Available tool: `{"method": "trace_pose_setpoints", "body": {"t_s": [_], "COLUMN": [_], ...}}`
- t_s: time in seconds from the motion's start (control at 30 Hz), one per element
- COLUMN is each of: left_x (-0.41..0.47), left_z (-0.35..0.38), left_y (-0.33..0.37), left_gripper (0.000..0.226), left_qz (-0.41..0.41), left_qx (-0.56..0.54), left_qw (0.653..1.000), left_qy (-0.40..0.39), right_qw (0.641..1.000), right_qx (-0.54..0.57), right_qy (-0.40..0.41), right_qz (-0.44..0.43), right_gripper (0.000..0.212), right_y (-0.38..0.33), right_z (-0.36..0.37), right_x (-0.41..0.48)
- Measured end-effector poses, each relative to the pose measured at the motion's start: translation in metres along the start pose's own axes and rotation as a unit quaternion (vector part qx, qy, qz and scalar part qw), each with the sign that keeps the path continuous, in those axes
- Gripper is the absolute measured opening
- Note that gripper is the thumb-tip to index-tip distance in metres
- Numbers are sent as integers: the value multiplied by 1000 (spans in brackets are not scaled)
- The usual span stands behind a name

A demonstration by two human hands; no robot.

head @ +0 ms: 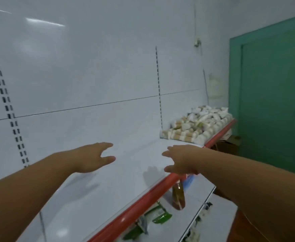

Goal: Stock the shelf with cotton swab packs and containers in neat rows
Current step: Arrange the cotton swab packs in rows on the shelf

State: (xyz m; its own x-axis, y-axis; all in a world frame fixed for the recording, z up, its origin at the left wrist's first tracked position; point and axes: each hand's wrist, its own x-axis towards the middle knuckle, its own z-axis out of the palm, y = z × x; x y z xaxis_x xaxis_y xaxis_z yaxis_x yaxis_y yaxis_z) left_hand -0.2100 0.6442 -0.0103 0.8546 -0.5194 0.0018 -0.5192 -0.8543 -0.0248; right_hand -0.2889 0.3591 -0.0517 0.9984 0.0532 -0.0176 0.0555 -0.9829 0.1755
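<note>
Both hands reach out empty, fingers spread: the left hand [94, 157] over the bare white shelf [83, 194], the right hand [180, 159] above its red front edge, nearer the heaped cotton swab packs [197, 124], which run along the shelf's far right end

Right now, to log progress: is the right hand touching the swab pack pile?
Apart. Head view shows bare white shelf between the right hand and the swab pack pile.
</note>
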Motion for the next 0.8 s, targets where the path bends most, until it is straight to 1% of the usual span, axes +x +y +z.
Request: {"method": "trace_pose_setpoints", "body": {"t_s": [0.1,0.2,0.33,0.43,0.53,0.63,0.7,0.8], "left_x": [57,112,183,243,310,379,426,493], "left_z": [10,24,31,30,28,22,17,14], "left_y": [59,110,162,187,206,222,230,248], "left_gripper": [67,70,72,72,70,70,68,65], "left_qz": [35,59,91,102,128,146,157,156], "left_qx": [-7,-5,-25,-45,-57,-61,-57,-65], "left_qw": [999,998,995,994,990,987,986,985], "left_qy": [-8,-25,-31,-21,-12,-20,-28,-14], "right_qw": [998,994,995,996,995,995,993,987], "right_qx": [-5,7,20,16,12,-11,-22,30], "right_qy": [-24,-2,15,33,42,14,12,53], "right_qz": [59,106,97,86,87,102,119,151], "right_gripper": [71,72,70,71,68,68,63,58], "right_y": [92,161,220,259,304,355,389,434], "right_z": [14,22,34,43,52,50,41,32], "right_x": [-23,-31,-16,6,35,67,91,131]}}
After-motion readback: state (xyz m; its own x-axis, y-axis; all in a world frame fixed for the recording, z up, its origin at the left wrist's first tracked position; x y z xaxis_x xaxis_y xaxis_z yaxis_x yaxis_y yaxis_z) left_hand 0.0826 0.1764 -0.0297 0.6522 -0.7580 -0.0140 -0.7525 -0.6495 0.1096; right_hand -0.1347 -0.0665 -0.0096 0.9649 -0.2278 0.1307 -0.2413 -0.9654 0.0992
